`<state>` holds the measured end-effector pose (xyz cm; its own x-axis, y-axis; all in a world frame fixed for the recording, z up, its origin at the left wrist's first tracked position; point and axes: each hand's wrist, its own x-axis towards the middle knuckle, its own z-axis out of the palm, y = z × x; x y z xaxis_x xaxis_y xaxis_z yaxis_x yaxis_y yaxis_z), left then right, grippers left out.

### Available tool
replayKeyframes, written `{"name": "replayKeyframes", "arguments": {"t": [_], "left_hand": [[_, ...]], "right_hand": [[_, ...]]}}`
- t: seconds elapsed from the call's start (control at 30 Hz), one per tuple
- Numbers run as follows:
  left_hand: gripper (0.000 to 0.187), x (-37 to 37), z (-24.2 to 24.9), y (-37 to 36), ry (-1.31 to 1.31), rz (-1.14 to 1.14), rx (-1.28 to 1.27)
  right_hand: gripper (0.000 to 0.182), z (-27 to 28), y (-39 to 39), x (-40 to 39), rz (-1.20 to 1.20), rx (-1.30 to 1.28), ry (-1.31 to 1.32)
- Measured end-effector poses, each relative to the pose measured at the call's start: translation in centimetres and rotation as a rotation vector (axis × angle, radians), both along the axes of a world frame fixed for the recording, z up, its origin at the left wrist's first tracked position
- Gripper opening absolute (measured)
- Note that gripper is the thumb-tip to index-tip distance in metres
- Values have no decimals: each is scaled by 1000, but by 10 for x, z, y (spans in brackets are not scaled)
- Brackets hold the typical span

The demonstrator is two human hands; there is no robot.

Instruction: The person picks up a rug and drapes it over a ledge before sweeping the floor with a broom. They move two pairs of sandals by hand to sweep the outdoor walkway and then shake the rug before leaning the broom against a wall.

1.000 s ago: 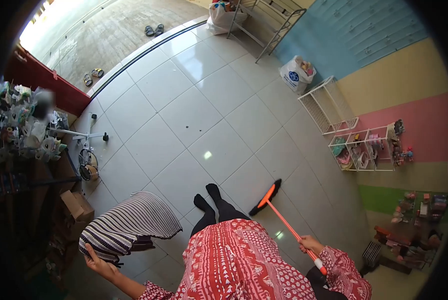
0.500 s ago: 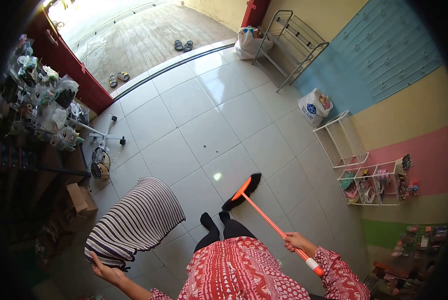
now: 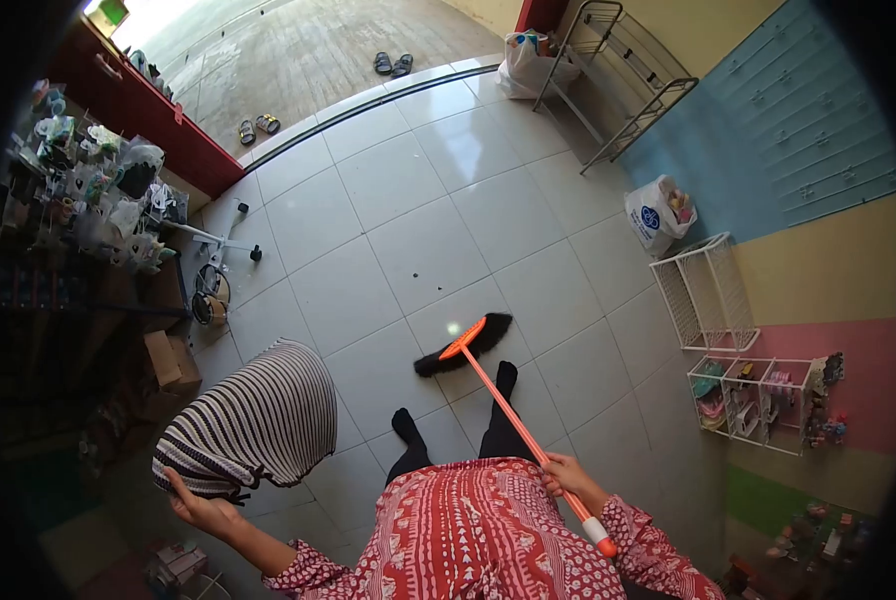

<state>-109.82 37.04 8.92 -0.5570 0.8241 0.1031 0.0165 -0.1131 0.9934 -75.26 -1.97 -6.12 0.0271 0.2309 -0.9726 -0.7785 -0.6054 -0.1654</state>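
My right hand point(image 3: 568, 478) is closed round the upper part of an orange broom handle point(image 3: 518, 425). The black bristles point(image 3: 493, 332) of the broom rest on the tiles in front of my feet, under its orange head point(image 3: 463, 336). At the lower left, my left hand point(image 3: 203, 507) holds the near edge of a black-and-white striped cloth point(image 3: 263, 415). Its thumb or a finger points up along the cloth, and the other fingers are partly hidden. A few small dark bits point(image 3: 416, 275) lie on the floor beyond the broom.
A metal rack point(image 3: 618, 85) and plastic bags point(image 3: 660, 215) stand along the right wall, near white wire baskets point(image 3: 708, 295). On the left are a wheeled stand base point(image 3: 218, 240), hanging goods point(image 3: 98, 190) and a cardboard box point(image 3: 173, 362). Sandals point(image 3: 393, 65) lie outside the doorway.
The broom head has moved left and slightly forward, and my right hand has shifted left. My feet are farther apart. The striped cloth and my left hand sit slightly further left.
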Motion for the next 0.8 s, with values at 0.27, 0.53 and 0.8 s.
{"name": "replayKeyframes", "arguments": {"t": [0.27,0.53,0.8], "left_hand": [[38,132,34,-16,-114,52,102],[38,215,55,59,-254,-354,-75],[26,365,10,182,-316,-636,-107]], "right_hand": [[37,11,-20,127,-43,209,103],[53,101,-25,266,117,221,-153],[55,64,101,404,138,303,-310]]}}
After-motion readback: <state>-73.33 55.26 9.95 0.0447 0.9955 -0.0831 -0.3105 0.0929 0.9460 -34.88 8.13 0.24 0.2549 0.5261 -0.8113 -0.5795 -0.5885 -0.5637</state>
